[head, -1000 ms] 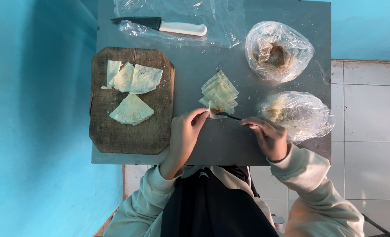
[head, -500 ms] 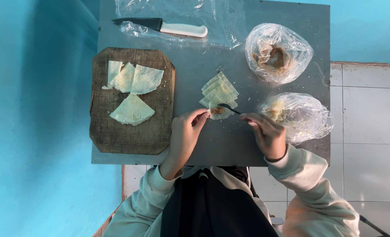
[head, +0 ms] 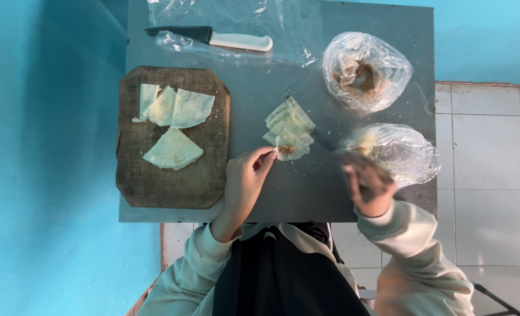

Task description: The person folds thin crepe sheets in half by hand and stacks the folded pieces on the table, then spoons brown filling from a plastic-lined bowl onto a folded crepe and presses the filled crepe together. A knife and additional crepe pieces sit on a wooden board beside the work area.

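Left hand (head: pixel 245 184) grip: fingertips pinched lightly on the near corner of the front wrapper (head: pixel 291 146), a small pale triangular sheet with a dab of brown filling on it. That wrapper lies at the near end of a short overlapping stack of wrappers (head: pixel 289 120), about mid-surface, slightly toward the right edge. Right hand (head: pixel 370 186) grip: fingers curled closed around a thin dark utensil (head: pixel 330 145); hand is motion-blurred, so the kind of utensil cannot be told. Its tip points toward the filled wrapper; cannot tell whether it touches.

Surface (head: pixel 271 193): grey, rectangular. Near the left edge, a dark wooden cutting board (head: pixel 166 181) carrying four more cut wrapper pieces (head: pixel 175 149), three overlapping along its far side, one alone nearer the middle. Along the far edge, a knife (head: pixel 213 38) with dark blade and white handle, lying on a crumpled clear plastic sheet (head: pixel 283 29). Far right corner: a clear plastic bag (head: pixel 388 58) holding brownish filling. Right edge, nearer: a second clear plastic bag (head: pixel 412 158) with pale contents, just beside the right hand.

Both sleeves pale, cream-coloured.
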